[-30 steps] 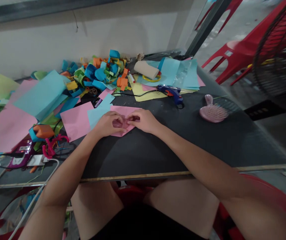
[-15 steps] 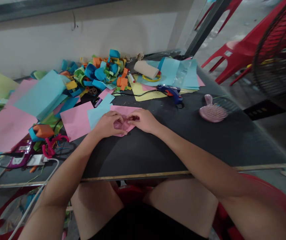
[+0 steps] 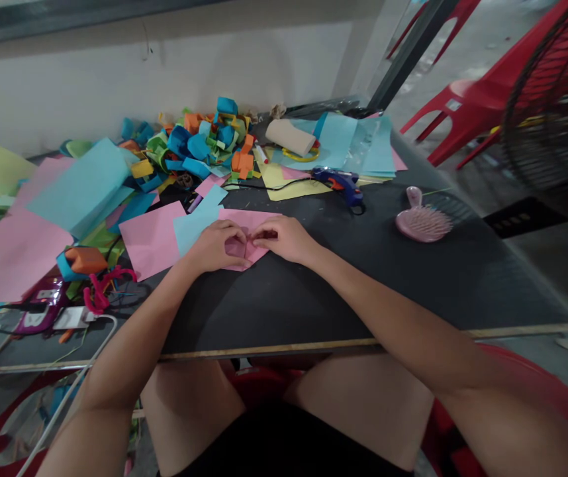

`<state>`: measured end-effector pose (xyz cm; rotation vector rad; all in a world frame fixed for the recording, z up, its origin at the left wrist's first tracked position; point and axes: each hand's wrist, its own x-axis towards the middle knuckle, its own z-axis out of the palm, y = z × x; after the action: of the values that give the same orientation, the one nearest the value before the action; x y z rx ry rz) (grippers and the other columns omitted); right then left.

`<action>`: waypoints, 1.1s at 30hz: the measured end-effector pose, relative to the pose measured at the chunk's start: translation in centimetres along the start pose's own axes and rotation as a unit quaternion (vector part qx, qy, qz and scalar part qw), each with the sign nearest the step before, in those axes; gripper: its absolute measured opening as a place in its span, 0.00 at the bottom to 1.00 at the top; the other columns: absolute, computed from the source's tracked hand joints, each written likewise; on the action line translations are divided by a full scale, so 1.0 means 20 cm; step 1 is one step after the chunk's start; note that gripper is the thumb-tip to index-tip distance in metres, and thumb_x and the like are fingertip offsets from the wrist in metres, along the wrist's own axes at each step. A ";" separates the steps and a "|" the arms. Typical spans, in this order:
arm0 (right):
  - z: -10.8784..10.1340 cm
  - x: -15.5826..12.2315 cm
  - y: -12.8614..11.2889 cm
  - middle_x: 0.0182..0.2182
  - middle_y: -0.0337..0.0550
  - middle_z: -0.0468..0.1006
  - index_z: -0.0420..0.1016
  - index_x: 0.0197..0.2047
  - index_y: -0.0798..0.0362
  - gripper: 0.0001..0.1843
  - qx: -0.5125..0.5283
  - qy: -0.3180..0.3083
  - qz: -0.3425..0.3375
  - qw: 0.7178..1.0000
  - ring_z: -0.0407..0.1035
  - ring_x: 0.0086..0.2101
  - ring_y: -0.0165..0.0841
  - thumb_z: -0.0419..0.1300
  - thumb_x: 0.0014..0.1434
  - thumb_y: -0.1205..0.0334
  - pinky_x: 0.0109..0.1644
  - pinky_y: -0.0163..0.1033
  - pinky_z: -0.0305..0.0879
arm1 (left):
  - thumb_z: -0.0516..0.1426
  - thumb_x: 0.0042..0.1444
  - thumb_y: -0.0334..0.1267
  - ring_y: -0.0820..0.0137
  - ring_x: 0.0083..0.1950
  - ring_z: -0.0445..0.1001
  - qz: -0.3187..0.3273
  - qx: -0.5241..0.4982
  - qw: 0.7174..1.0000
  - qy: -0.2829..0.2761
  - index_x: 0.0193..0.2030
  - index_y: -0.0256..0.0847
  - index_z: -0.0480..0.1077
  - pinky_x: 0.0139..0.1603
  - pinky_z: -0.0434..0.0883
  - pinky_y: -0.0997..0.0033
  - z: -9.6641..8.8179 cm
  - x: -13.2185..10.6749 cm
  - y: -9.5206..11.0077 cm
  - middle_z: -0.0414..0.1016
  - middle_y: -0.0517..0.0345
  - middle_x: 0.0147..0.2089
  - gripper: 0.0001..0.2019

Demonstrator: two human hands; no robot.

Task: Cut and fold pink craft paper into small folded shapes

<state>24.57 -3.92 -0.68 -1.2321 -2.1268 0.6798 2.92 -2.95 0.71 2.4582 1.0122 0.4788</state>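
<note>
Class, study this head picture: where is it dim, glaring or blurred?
Head view: dim light leaves the black wire-caged fan murky; head view: glare streaks the clear plastic sheeting; head view: the dark grey table smears at right; head view: creases in the pink paper under the left hand and right hand look soft.

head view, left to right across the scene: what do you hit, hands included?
Purple device → hot-pink pipe cleaner → left hand → right hand (both at a pink paper) → glue gun → hairbrush → fan.
</note>
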 end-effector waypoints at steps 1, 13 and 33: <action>0.00 0.00 0.00 0.36 0.38 0.84 0.83 0.35 0.46 0.07 0.000 0.001 0.004 1.000 0.76 0.39 0.35 0.67 0.53 0.66 0.46 0.41 0.69 | 0.70 0.41 0.50 0.59 0.51 0.71 0.000 0.003 1.000 -0.001 0.40 0.42 0.73 0.56 0.66 0.56 0.00 0.00 0.00 0.74 0.54 0.47 0.22; 0.00 0.00 -0.02 0.36 0.39 0.84 0.83 0.36 0.48 0.07 -0.004 -0.001 0.021 1.000 0.76 0.39 0.35 0.67 0.53 0.68 0.46 0.40 0.69 | 0.67 0.41 0.59 0.58 0.52 0.70 0.012 0.026 1.000 -0.004 0.43 0.43 0.72 0.55 0.66 0.57 0.01 -0.01 -0.02 0.72 0.52 0.48 0.27; 0.00 0.00 -0.03 0.36 0.40 0.84 0.83 0.36 0.48 0.07 -0.015 -0.006 0.015 1.000 0.75 0.39 0.35 0.66 0.54 0.68 0.47 0.42 0.68 | 0.68 0.39 0.57 0.58 0.52 0.70 0.006 0.031 0.999 -0.016 0.42 0.44 0.72 0.55 0.65 0.57 0.00 0.00 -0.01 0.72 0.52 0.49 0.27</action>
<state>24.24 -4.09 -0.23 -1.2825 -2.1393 0.6726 2.84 -2.93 0.61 2.5196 1.0151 0.4174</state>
